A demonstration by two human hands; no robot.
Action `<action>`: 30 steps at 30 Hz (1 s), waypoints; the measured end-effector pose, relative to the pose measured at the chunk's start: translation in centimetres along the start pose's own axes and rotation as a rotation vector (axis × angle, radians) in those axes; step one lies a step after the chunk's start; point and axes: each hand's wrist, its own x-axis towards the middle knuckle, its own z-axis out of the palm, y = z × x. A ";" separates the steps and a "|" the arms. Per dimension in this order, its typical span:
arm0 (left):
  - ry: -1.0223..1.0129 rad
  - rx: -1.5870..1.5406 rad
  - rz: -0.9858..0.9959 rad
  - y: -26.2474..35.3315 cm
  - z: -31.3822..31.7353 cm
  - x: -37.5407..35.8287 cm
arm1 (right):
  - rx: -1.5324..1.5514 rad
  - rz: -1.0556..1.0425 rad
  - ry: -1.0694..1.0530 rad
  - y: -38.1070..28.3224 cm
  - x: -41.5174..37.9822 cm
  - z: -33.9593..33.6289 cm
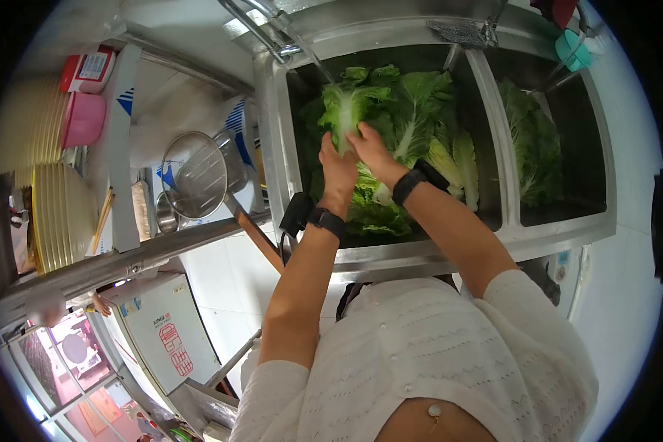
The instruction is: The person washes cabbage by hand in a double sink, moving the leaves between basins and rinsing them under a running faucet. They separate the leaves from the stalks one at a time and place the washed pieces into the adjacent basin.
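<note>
My left hand (337, 171) and my right hand (376, 153) are together over the larger sink basin (497, 158). Between them they grip the pale base of a green cabbage leaf (344, 109), its frilly end pointing away from me. Water runs from the faucet (291, 50) beside the leaf's far end. Loose cabbage leaves (423, 99) fill much of the basin around and below my hands. Some fingertips are hidden behind the leaf and the other hand. Both wrists wear dark bands.
More leaves (530, 151) lie in the smaller right basin. A turquoise cup (572, 50) is at the far right corner. Left of the sink, a wooden-handled strainer (194, 175) rests on a shelf, near stacked plates (65, 214) and a pink container (85, 119).
</note>
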 end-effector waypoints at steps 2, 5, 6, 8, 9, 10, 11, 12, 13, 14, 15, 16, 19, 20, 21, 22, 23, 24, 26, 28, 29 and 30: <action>-0.042 -0.067 0.094 -0.1 -1.1 -0.1 | -0.063 0.075 -0.073 -2.0 0.2 0.9; 0.095 0.416 0.465 -0.1 -2.5 -0.2 | 0.011 0.115 -0.232 -3.4 -0.7 1.5; 0.103 0.412 0.461 0.2 -3.0 -0.2 | 0.096 0.118 -0.201 -3.5 -1.1 1.4; -0.032 0.342 0.569 0.7 -4.1 -0.6 | 0.174 0.127 -0.170 -3.6 -1.9 1.0; -0.007 0.282 0.476 0.8 -4.5 -0.5 | 0.158 0.144 -0.229 -3.8 -2.3 0.6; -0.008 0.276 0.475 0.7 -4.8 -0.2 | 0.141 0.155 -0.286 -4.0 -2.6 0.2; -0.011 0.029 0.211 0.7 -5.0 0.4 | 0.158 0.141 -0.281 -3.9 -3.0 -0.2; -0.019 -0.216 -0.058 0.9 -5.2 0.9 | 0.153 0.139 -0.276 -3.8 -3.6 -0.4; -0.043 -0.502 -0.220 0.9 -5.3 1.1 | 0.218 0.185 -0.264 -3.7 -4.2 -0.5; -0.047 -0.501 -0.220 1.0 -5.3 1.0 | 0.286 0.230 -0.253 -3.6 -4.7 -0.5; -0.052 -0.778 -0.287 2.0 -5.6 0.7 | 0.305 0.293 -0.188 -3.5 -4.9 -0.7; -0.059 -1.054 -0.355 2.9 -5.8 0.4 | 0.312 0.291 -0.180 -3.3 -4.8 -0.9; -0.118 -1.198 -0.392 3.8 -5.7 -0.1 | 0.477 0.396 -0.168 -4.2 -4.6 -1.3; -0.125 -1.195 -0.393 3.5 -5.4 -0.1 | 0.696 0.399 -0.229 -5.0 -4.5 -1.3; -0.189 -1.154 -0.405 3.5 -5.2 -0.3 | 0.915 0.398 -0.290 -5.7 -4.7 -1.1; -0.252 -1.114 -0.414 3.5 -5.0 -0.4 | 0.918 0.393 -0.287 -5.5 -4.0 -1.1; -0.219 -1.080 -0.491 3.4 -4.6 -0.7 | 0.877 0.337 -0.270 -5.1 -2.9 -1.2; -0.224 -1.076 -0.494 3.2 -4.4 -0.6 | 0.836 0.286 -0.250 -5.2 -2.5 -1.1; -0.143 -1.081 -0.572 2.5 -4.0 -0.2 | 0.855 0.342 -0.143 -5.1 -2.0 -0.7; -0.198 -1.097 -0.562 2.4 -4.1 0.0 | 0.908 0.341 -0.089 -5.0 -1.4 -0.2; -0.256 -1.113 -0.545 2.3 -4.1 0.1 | 0.929 0.361 -0.079 -5.2 -1.0 -0.1; -0.253 -1.111 -0.554 2.4 -4.3 0.2 | 0.930 0.370 -0.076 -5.0 -0.3 -0.2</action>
